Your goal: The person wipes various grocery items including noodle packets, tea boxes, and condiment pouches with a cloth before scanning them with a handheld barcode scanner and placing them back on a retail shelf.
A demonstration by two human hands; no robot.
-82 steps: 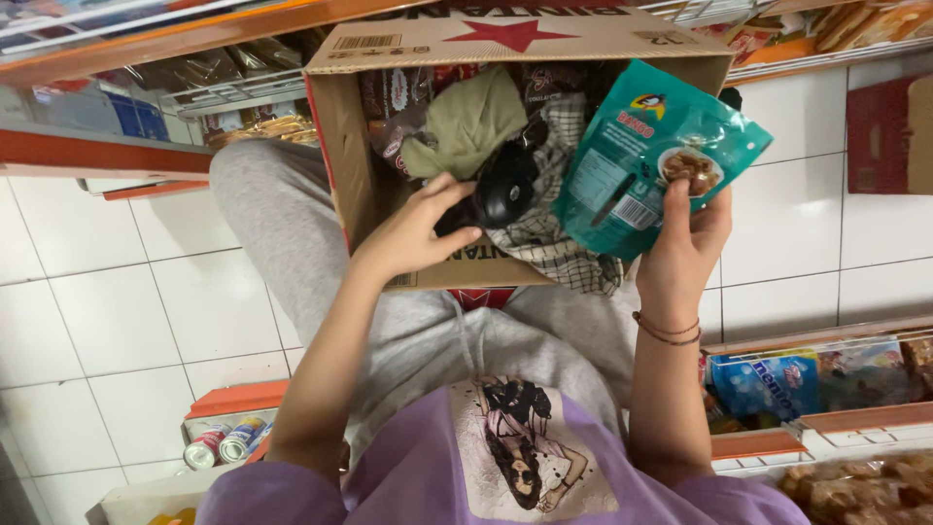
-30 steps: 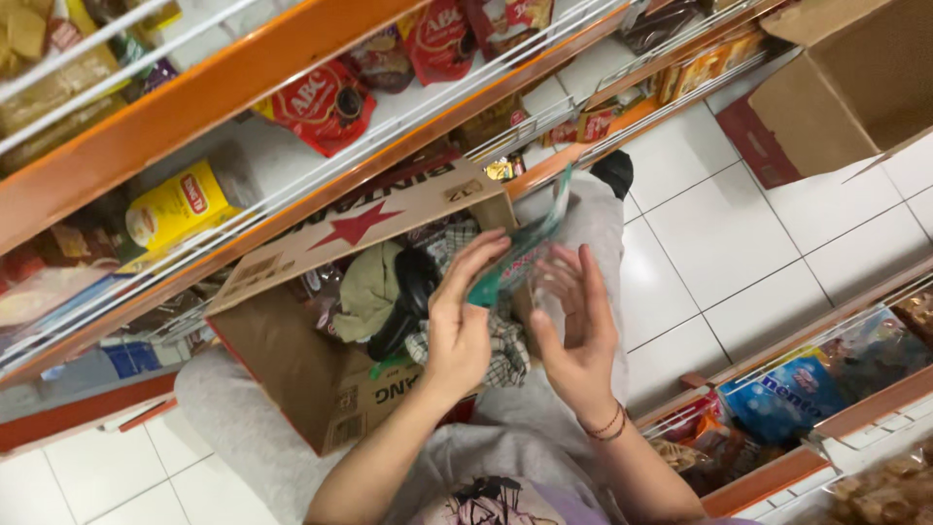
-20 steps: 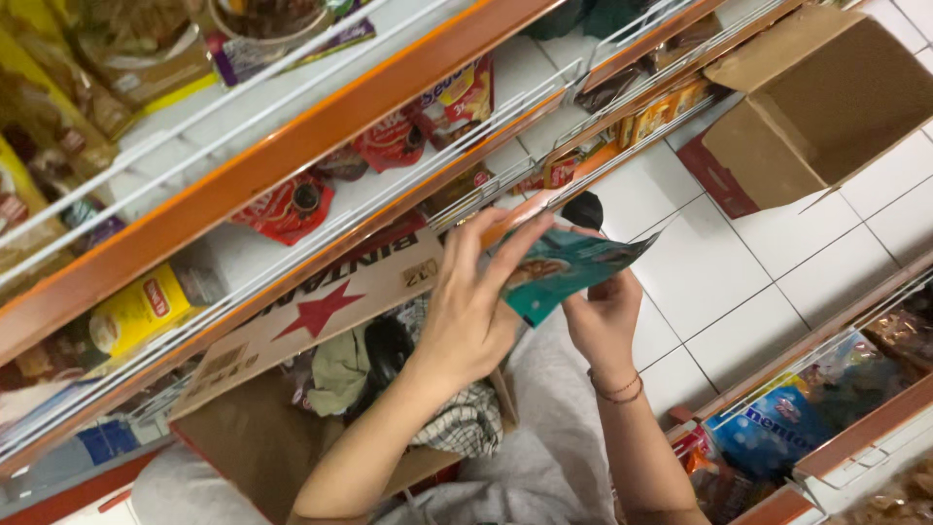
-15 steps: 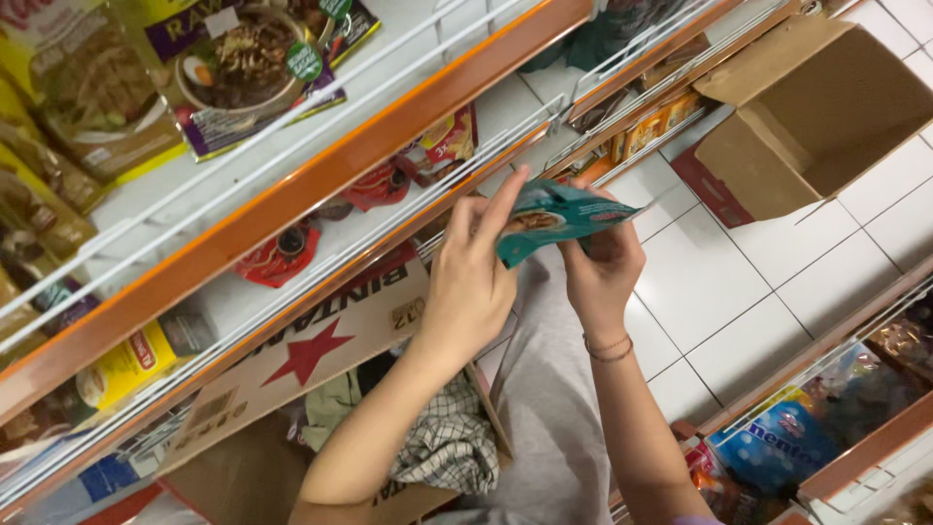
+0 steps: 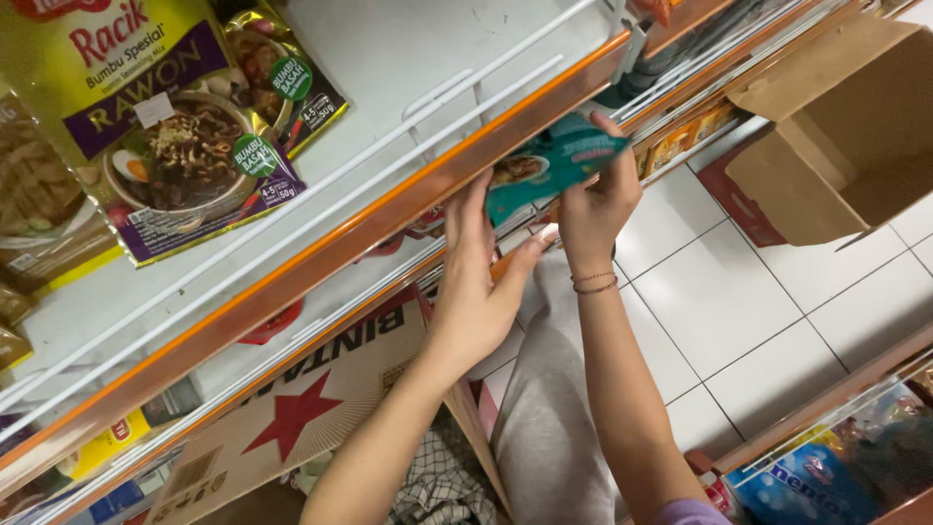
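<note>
My right hand [image 5: 595, 199] grips a teal seasoning sachet [image 5: 549, 165] and holds it up at the orange front edge of a white wire shelf [image 5: 389, 204]. My left hand [image 5: 478, 287] is raised just left of the sachet, fingers straight and apart, fingertips touching its lower left edge near the shelf lip. Bracelets circle my right wrist. A cardboard box [image 5: 292, 418] with a red star rests on my lap, with checked cloth [image 5: 442, 481] showing inside it.
Purple and yellow seasoning packets [image 5: 185, 146] lie on the shelf at the upper left. Lower shelves hold more packets. An open cardboard box [image 5: 846, 136] stands on the white tiled floor at the right. A low shelf with blue candy packs [image 5: 807, 481] sits at the bottom right.
Both hands have lifted the teal sachet from the box on my lap up to the shelf edge. My view has tilted upward toward the shelves.
</note>
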